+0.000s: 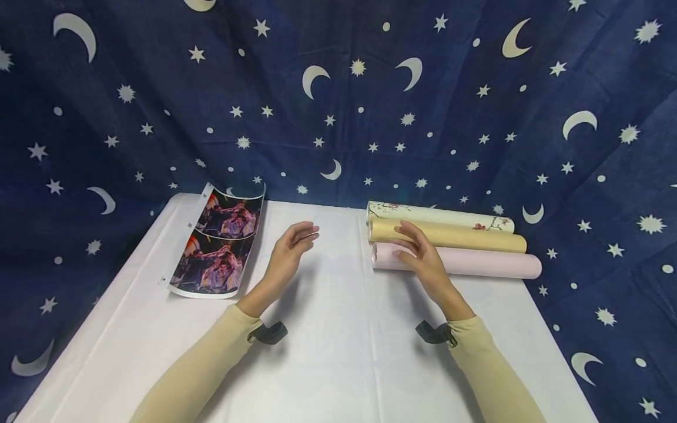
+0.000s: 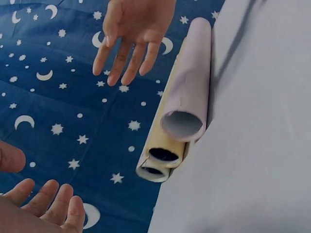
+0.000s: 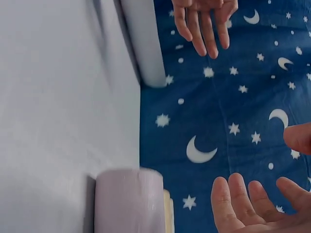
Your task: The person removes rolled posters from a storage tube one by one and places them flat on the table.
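Both hands hover over the white table with nothing in them, palms facing each other. My left hand has loosely bent fingers and is nearest the printed photo sheet, which lies at the left with its edges curling up. My right hand overlaps the rolls in the head view, its fingers relaxed and apart. Three rolls lie side by side at the right: a pink roll in front, a yellow roll in the middle, and a white floral roll behind. Their hollow ends show in the left wrist view.
A white cloth covers the table. Behind it and at its sides hangs a dark blue curtain with moons and stars. Black straps with mounts sit at both wrists, by the beige sleeves.
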A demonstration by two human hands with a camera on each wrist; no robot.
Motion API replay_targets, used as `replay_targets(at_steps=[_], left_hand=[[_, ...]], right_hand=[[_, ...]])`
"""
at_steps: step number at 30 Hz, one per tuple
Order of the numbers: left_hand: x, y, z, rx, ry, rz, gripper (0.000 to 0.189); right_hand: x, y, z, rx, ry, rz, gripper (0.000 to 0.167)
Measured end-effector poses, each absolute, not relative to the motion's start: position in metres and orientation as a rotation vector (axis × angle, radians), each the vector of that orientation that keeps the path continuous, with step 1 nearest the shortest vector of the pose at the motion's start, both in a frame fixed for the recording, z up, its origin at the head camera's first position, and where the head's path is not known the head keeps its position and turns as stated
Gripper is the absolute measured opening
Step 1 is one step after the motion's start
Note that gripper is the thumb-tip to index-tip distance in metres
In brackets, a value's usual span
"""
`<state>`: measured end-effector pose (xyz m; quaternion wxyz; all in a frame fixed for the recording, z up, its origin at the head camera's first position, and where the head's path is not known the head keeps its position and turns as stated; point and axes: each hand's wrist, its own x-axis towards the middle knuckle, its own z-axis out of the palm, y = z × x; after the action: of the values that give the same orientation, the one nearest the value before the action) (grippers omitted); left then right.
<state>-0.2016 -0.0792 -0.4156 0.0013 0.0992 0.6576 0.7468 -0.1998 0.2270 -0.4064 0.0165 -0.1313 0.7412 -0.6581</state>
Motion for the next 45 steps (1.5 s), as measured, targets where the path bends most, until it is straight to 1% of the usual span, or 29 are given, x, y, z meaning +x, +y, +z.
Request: replay_targets(at_steps=[6,12,15,28,33,39,45], left_hand=[[-0.215,-0.057,-0.422,0.233,1.97,2.332,0.042],[-0.237,-0.039,-0.437,0.056,1.863,2.339,0.041],[-0.248,-0.03,-0.446,0.023,1.857,2.323,0.043],[-0.283,0.022,-0.456,0.03,1.937,2.212,0.044],[-0.291,0.036,-0.458,0.026,1.972,2.146,0.045],[-0.297,0.049,-0.462,0.033,2.019,2.014,0.05],[-0.298,0.059,-0.463,0.024,1.998,1.999,0.052]], right_hand=[[-0.204,0.244,-0.408,-0.337,2.463,-1.935,0.065],[-0.214,0.26,-0.411,-0.314,2.639,-1.769,0.065],[-0.22,0.268,-0.414,-0.312,2.707,-1.692,0.065],[-0.253,0.292,-0.415,-0.334,2.957,-1.317,0.06],[-0.264,0.296,-0.42,-0.317,3.035,-1.131,0.061],[-0.274,0.298,-0.426,-0.291,3.034,-1.036,0.064],[-0.278,0.297,-0.427,-0.297,3.024,-0.974,0.067]])
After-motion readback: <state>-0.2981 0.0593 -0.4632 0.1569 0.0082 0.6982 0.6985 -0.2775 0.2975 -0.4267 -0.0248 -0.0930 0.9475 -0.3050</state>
